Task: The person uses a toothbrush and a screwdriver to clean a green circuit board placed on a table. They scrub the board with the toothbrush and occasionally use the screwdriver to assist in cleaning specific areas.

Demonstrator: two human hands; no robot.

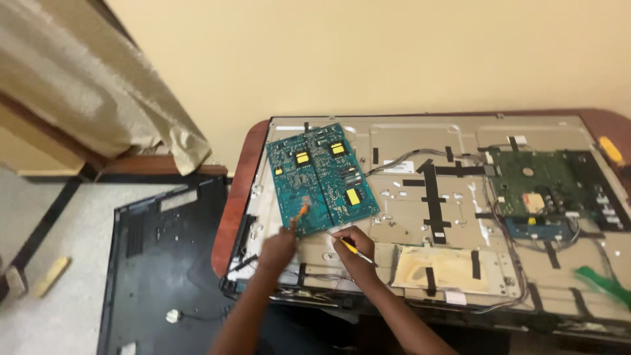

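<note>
Two bare hands work low in the frame, left of centre, over the opened back of a flat television (420,197) that lies face down on a reddish-brown table (231,197). The left hand (277,248) is curled around a slim orange-handled tool (300,212), its fingers closed on the handle, and the tool's tip rests on the lower edge of a teal circuit board (322,176). The right hand (355,244), just beside the left, pinches a thin yellow-handled probe (347,246) between closed fingers; its metal tip points toward the same lower edge of the board. The teal board sits tilted at the upper left of the metal panel, with yellow labels on its face.

Black tape strips (432,197) cross the middle of the panel. A green circuit board (536,190) with wiring lies toward the right. A yellow-handled tool (611,150) rests near the upper right edge of the table. On the floor at lower left lies the black plastic back cover (161,263), and a beige curtain (92,85) hangs at the upper left.
</note>
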